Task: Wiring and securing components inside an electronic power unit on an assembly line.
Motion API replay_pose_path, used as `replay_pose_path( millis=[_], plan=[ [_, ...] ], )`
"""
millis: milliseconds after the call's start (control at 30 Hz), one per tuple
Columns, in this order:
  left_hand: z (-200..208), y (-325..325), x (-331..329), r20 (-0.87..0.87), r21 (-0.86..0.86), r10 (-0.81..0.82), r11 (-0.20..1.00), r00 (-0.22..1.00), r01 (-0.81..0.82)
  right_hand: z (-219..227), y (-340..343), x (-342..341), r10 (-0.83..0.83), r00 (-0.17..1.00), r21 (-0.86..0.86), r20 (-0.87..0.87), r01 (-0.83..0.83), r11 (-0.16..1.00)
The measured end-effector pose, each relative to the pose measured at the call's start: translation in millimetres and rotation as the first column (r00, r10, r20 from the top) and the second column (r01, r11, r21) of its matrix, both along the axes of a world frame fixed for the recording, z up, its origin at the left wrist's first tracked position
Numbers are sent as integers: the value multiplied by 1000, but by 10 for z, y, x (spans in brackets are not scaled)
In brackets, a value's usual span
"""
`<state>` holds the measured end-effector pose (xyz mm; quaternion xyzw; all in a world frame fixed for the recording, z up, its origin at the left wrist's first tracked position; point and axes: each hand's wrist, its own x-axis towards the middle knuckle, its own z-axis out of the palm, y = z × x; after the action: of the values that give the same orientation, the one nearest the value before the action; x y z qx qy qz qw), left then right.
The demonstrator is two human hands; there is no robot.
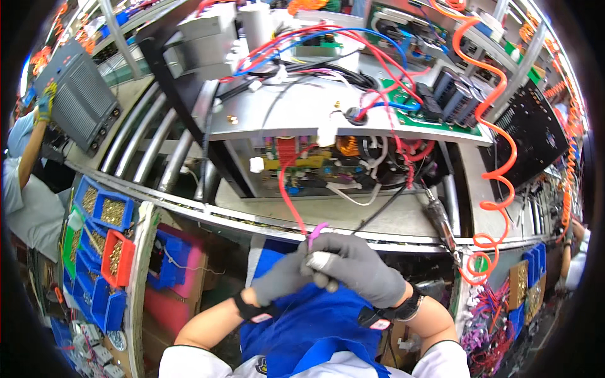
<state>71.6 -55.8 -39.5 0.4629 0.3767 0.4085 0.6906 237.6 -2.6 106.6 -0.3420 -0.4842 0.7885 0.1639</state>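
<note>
Seen from above, two hands in grey gloves meet close to the person's chest, over a blue apron (315, 327). The left hand (280, 277) and the right hand (356, 268) press together, fingers curled shut around a small purple cable tie (317, 232) whose looped end pokes up just above the fingertips. A red wire (288, 200) runs from the hands up into an open metal chassis (328, 120) that lies on the conveyor rollers (157, 145) ahead. A black wire (384, 211) also leads from the hands up toward the chassis. It is not clear which hand pinches the tie itself.

Inside the chassis sit a green circuit board (409, 104), a copper coil (347, 145) and bundles of red and blue wiring. An orange coiled air hose (498, 157) hangs at the right, ending at a screwdriver (441, 220) resting on the bench edge. At the left, blue and red bins (104, 217) hold brass screws. Another person's arm (28, 157) shows at the far left.
</note>
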Motion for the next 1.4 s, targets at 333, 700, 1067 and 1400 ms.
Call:
replay_pose_path(
  millis=[333, 700, 1067, 1400],
  plan=[
    [275, 248, -312, 719, -189, 423, 883, 552, -430, -376, 196, -430, -292, 956, 945, 32, 66, 321],
    [459, 476, -102, 656, -273, 545, 816, 522, -509, -65, 314, -534, -256, 966, 726, 36, 151, 671],
    [528, 489, -76, -103, 154, 532, 843, 840, -515, -111, 547, -398, -209, 962, 749, 174, 9, 663],
    [499, 578, -59, -326, 341, 522, 843, 788, -417, -187, 591, -381, -274, 946, 941, 173, -78, 328]
  ],
)
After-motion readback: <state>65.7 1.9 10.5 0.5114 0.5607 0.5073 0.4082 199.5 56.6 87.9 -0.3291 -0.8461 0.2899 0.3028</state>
